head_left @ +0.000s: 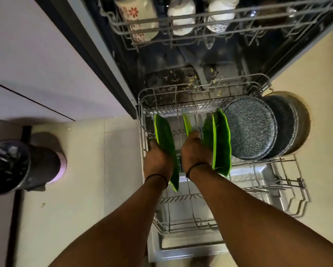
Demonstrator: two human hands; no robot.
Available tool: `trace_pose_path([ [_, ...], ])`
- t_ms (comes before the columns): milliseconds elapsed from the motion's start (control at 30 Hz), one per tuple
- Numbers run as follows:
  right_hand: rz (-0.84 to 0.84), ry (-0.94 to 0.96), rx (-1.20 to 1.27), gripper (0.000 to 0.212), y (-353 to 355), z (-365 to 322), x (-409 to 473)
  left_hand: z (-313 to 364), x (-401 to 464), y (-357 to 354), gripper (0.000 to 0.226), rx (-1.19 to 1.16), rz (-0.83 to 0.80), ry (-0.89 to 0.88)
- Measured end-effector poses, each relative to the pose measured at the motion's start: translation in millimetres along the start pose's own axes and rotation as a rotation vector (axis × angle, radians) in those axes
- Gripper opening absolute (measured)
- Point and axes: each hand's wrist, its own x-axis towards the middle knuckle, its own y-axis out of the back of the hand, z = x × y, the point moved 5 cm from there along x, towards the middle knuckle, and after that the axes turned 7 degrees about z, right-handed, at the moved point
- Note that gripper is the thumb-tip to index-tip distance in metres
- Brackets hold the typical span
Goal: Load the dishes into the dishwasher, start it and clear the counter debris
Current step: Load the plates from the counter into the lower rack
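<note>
The left hand [158, 157] grips the left green plate [166, 143], which stands on edge at the left side of the pulled-out lower rack [288, 191]; the right hand [195, 151] curls round a second green plate [186, 125] in the middle; two more green plates [222, 141] stand just right of it, beside dark speckled pans [252, 128]; mugs [136, 16] sit upturned in the upper rack [200, 27]; a lined bin [11, 166] stands on the floor [81, 189] at left.
</note>
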Motion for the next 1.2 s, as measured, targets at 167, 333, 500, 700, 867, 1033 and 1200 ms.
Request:
trace_pose_path([
  [167,0.031,0.021,-0.037,0.033,-23.3,-12.5,0.4,-4.6,12.2,-15.0,0.030,-0.018,-0.020,-0.012],
  [333,-0.064,0.058,0.021,0.049,-44.9,-8.8,-5.4,-7.1,20.2,-26.7,0.034,0.013,-0.023,-0.018],
  [500,-0.012,0.079,-0.052,0.041,-46.9,-9.5,0.6,-10.9,18.9,-29.5,0.030,0.010,-0.014,-0.026],
  [700,-0.017,0.101,-0.086,0.041,-43.1,-6.2,-0.2,-9.2,14.3,-31.8,0.022,-0.011,-0.019,-0.018],
  [867,-0.006,0.085,-0.064,0.037,-44.1,-0.8,0.4,-11.1,13.3,-31.6,0.021,0.036,-0.028,-0.035],
  [1033,0.002,0.081,-0.056,0.039,-43.5,0.8,-2.9,-13.4,11.8,-30.6,0.021,0.053,-0.030,-0.021],
  [1200,-0.002,0.093,-0.054,0.041,-44.2,2.2,2.2,-6.6,11.6,-30.8,0.022,0.035,-0.028,-0.021],
])
